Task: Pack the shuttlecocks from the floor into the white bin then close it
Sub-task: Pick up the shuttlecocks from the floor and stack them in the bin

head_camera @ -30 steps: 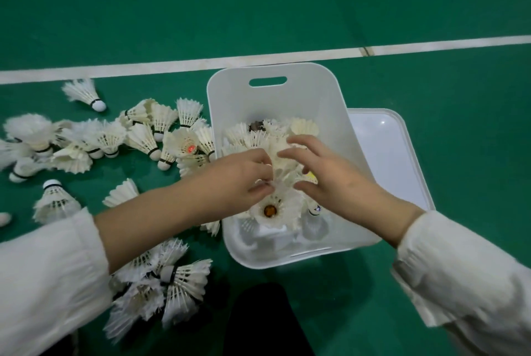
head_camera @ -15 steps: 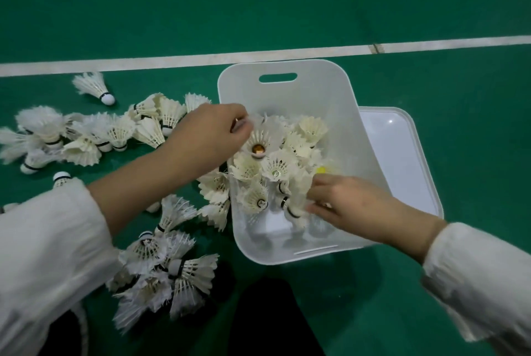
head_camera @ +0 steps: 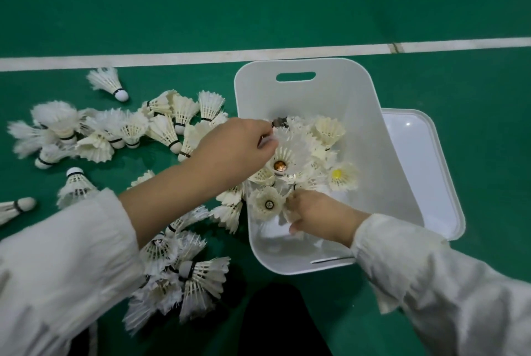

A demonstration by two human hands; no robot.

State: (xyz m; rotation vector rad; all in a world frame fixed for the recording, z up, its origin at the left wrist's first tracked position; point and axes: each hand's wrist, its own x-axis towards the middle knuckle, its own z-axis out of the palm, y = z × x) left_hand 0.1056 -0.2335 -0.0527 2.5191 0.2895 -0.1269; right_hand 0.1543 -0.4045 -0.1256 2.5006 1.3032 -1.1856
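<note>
Left hand [head_camera: 238,149] grip pinches a shuttlecock [head_camera: 290,149] by its feathers over the white bin [head_camera: 301,97]; right hand [head_camera: 319,216] grip curls round feathers in the shuttlecock heap [head_camera: 327,131] inside.

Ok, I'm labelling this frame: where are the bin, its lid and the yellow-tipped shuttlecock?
bin [head_camera: 339,103]: head view, on the bare inside of its far wall.
lid [head_camera: 413,160]: head view, on its bare inner face, right of the bin.
yellow-tipped shuttlecock [head_camera: 336,174]: head view, on its yellow cork.
</note>
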